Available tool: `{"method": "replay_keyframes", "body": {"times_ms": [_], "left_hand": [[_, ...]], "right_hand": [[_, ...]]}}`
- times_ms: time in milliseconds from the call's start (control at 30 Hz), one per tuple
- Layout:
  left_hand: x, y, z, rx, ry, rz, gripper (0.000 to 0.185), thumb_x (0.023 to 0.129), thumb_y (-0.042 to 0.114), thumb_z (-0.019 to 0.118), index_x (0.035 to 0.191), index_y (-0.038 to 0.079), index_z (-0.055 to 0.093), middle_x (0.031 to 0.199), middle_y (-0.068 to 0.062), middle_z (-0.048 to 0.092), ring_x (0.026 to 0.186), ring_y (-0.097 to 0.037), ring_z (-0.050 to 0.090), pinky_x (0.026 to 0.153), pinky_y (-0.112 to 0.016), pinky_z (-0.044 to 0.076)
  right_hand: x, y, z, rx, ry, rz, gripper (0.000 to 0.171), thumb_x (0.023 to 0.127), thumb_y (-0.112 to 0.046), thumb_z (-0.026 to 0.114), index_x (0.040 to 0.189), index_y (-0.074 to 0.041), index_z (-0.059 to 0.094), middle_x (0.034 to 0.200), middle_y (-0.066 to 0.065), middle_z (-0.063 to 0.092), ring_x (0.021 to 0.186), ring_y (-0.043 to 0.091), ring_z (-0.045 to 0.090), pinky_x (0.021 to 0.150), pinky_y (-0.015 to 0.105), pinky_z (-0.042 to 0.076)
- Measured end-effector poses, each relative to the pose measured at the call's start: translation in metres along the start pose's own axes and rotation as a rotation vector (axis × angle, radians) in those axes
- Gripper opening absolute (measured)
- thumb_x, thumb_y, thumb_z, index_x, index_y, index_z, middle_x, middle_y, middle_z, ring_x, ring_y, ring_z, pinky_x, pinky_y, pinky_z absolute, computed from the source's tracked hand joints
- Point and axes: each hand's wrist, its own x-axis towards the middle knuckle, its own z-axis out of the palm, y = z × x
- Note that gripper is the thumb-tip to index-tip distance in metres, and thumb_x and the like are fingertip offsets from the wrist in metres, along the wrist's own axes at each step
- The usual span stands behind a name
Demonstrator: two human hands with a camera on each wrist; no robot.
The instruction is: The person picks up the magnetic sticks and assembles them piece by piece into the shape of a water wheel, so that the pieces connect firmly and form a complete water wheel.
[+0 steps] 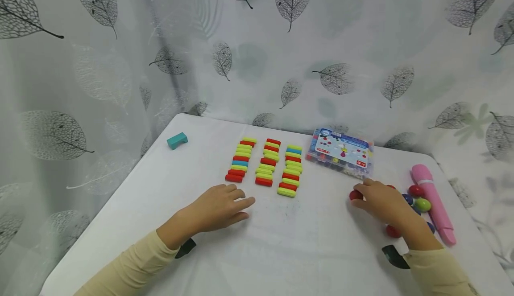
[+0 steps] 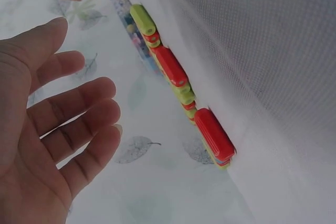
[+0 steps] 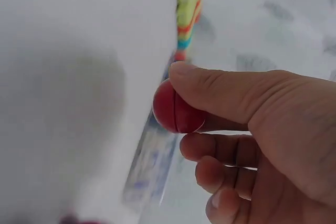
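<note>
On the white table (image 1: 281,251), the person's right hand (image 1: 385,204) rests on the right side, thumb and forefinger pinched on a red bead (image 1: 355,195); the right wrist view shows the thumb laid over the bead's top and the other fingers curled beneath, not touching it. The bead sits just above or on the table surface; contact cannot be told. Just right of this hand lies a small cluster of loose beads (image 1: 417,200), red, green and blue, and right of those a pink tube (image 1: 433,204) lying near-to-far along the table edge. Far of the hand, a clear plastic box (image 1: 340,152) with a printed label lies flat. The left hand (image 1: 218,209) rests on the table left of centre, fingers straight and slightly spread, holding nothing; the left wrist view shows the palm open. Just far of it stand three rows of coloured blocks (image 1: 267,164), red, yellow-green and blue, laid side by side in columns running near to far, the nearest block close to the fingertips but apart from them. A single teal block (image 1: 177,140) lies well apart at the far left. A leaf-patterned curtain (image 1: 257,42) hangs behind the table.
</note>
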Motion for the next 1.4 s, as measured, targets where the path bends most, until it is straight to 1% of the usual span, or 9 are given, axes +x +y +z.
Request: {"method": "replay_keyframes", "body": {"times_ms": [167,300,400,533,667,767,867,1033,1400], "left_hand": [[0.002,-0.004,0.000,-0.013,-0.022,-0.033,0.045,0.093,0.042,0.074,0.132,0.020,0.067,0.109,0.000,0.073,0.099,-0.017,0.066,0.086,-0.033,0.059],[0.005,-0.013,0.000,-0.024,0.003,-0.082,0.041,0.090,0.037,0.079,0.126,0.019,0.070,0.102,0.001,0.073,0.092,-0.015,0.065,0.078,-0.028,0.059],[0.011,-0.024,0.002,-0.062,0.022,-0.146,0.037,0.088,0.031,0.081,0.122,0.017,0.073,0.101,0.000,0.072,0.090,-0.015,0.063,0.072,-0.026,0.057],[0.021,-0.041,0.007,-0.106,0.022,-0.266,0.030,0.087,0.024,0.083,0.115,0.015,0.076,0.101,-0.001,0.072,0.090,-0.017,0.062,0.070,-0.028,0.058],[0.031,-0.057,0.014,-0.108,-0.002,-0.354,0.025,0.086,0.020,0.083,0.110,0.014,0.077,0.097,-0.003,0.071,0.089,-0.019,0.061,0.069,-0.031,0.059],[0.038,-0.065,0.020,-0.116,-0.046,-0.377,0.023,0.086,0.019,0.084,0.108,0.014,0.078,0.096,-0.003,0.071,0.088,-0.020,0.061,0.070,-0.032,0.059],[0.042,-0.069,0.025,-0.107,-0.112,-0.391,0.022,0.086,0.020,0.084,0.107,0.014,0.078,0.094,-0.002,0.071,0.086,-0.018,0.059,0.071,-0.031,0.058],[0.045,-0.071,0.031,-0.061,-0.193,-0.405,0.023,0.086,0.021,0.083,0.108,0.014,0.078,0.094,-0.001,0.070,0.085,-0.018,0.058,0.072,-0.030,0.058],[0.049,-0.070,0.036,-0.043,-0.248,-0.443,0.028,0.087,0.022,0.083,0.111,0.014,0.073,0.097,-0.005,0.068,0.089,-0.021,0.060,0.073,-0.033,0.059]], "right_hand": [[-0.001,-0.050,0.002,-0.016,0.067,-0.131,0.040,0.085,-0.030,0.084,0.118,-0.010,0.073,0.091,0.000,0.063,0.080,0.014,0.057,0.063,0.029,0.055],[-0.001,-0.084,0.006,-0.017,0.074,-0.247,0.039,0.083,-0.028,0.085,0.117,-0.012,0.074,0.094,-0.003,0.066,0.084,0.011,0.058,0.067,0.027,0.056],[-0.003,-0.104,0.011,-0.002,0.060,-0.321,0.040,0.082,-0.027,0.086,0.118,-0.013,0.073,0.096,-0.004,0.067,0.086,0.010,0.059,0.069,0.026,0.057],[-0.004,-0.123,0.020,0.023,0.039,-0.400,0.039,0.083,-0.027,0.086,0.117,-0.014,0.073,0.095,-0.005,0.069,0.084,0.008,0.058,0.070,0.025,0.057],[-0.004,-0.134,0.031,0.055,0.009,-0.450,0.037,0.085,-0.030,0.083,0.118,-0.015,0.073,0.096,-0.007,0.069,0.084,0.006,0.057,0.071,0.023,0.056],[-0.004,-0.139,0.037,0.066,-0.002,-0.468,0.037,0.088,-0.033,0.081,0.119,-0.015,0.072,0.097,-0.007,0.069,0.085,0.006,0.056,0.071,0.023,0.055],[-0.004,-0.143,0.040,0.058,-0.003,-0.471,0.037,0.089,-0.035,0.079,0.119,-0.015,0.071,0.097,-0.006,0.069,0.085,0.006,0.056,0.071,0.024,0.056],[-0.005,-0.145,0.040,0.042,-0.007,-0.457,0.038,0.089,-0.035,0.080,0.119,-0.015,0.071,0.097,-0.006,0.069,0.086,0.007,0.057,0.072,0.025,0.056],[-0.004,-0.146,0.040,0.018,-0.004,-0.454,0.036,0.089,-0.036,0.079,0.118,-0.015,0.071,0.096,-0.006,0.069,0.084,0.008,0.056,0.071,0.024,0.056]]}}
